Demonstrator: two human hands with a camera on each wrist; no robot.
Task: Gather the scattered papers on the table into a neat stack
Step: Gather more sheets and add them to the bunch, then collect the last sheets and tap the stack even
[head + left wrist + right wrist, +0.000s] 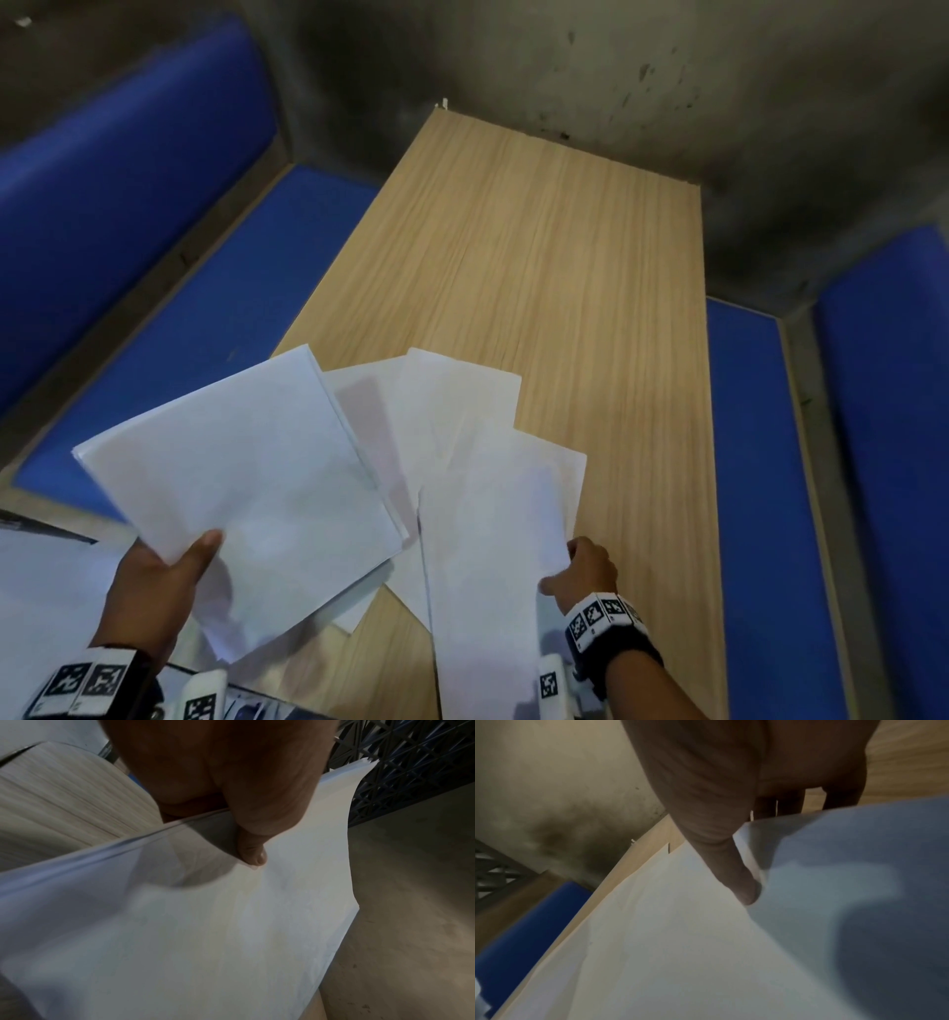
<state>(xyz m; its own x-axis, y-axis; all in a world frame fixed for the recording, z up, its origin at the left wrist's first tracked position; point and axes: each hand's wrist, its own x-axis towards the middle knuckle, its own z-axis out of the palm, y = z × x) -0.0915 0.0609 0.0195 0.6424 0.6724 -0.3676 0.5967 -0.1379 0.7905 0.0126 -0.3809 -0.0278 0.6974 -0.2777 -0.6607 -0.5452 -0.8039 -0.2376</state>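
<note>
My left hand (169, 570) holds a stack of white sheets (246, 483) lifted above the table's near left corner, thumb on top, fingers hidden beneath. In the left wrist view the thumb (253, 854) presses on the stack (205, 933). My right hand (580, 570) pinches the right edge of a long white sheet (493, 565) that is raised off the table. In the right wrist view the thumb (741, 882) lies on that sheet (667, 943). Two more loose sheets (452, 395) lie fanned on the wooden table (539, 246) between and beyond the hands.
Blue padded benches (179, 318) run along the left and the right side (760, 462) of the table. A stained concrete wall (616, 67) stands behind its far end. More white paper (46, 591) shows at the lower left, off the table.
</note>
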